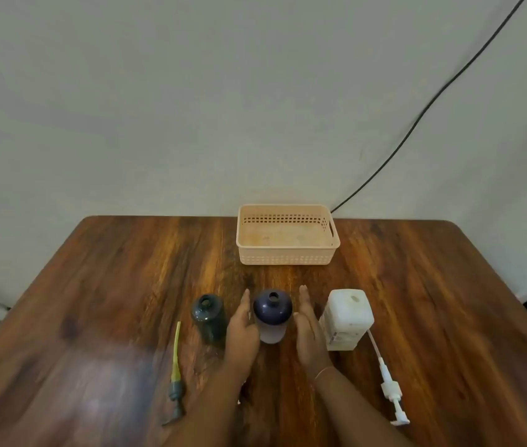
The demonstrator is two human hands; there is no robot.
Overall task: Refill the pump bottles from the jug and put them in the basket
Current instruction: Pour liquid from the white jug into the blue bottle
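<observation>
Flanking the uncapped blue bottle (272, 314), hands (242, 327) spread; basket (288, 256) empty

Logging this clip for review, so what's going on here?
A person's left hand and right hand flank a dark blue bottle with its top off, open and not clearly gripping it. A darker bottle, also open, stands to its left, the white jug to its right. Two pumps lie on the table. The basket holds nothing.
</observation>
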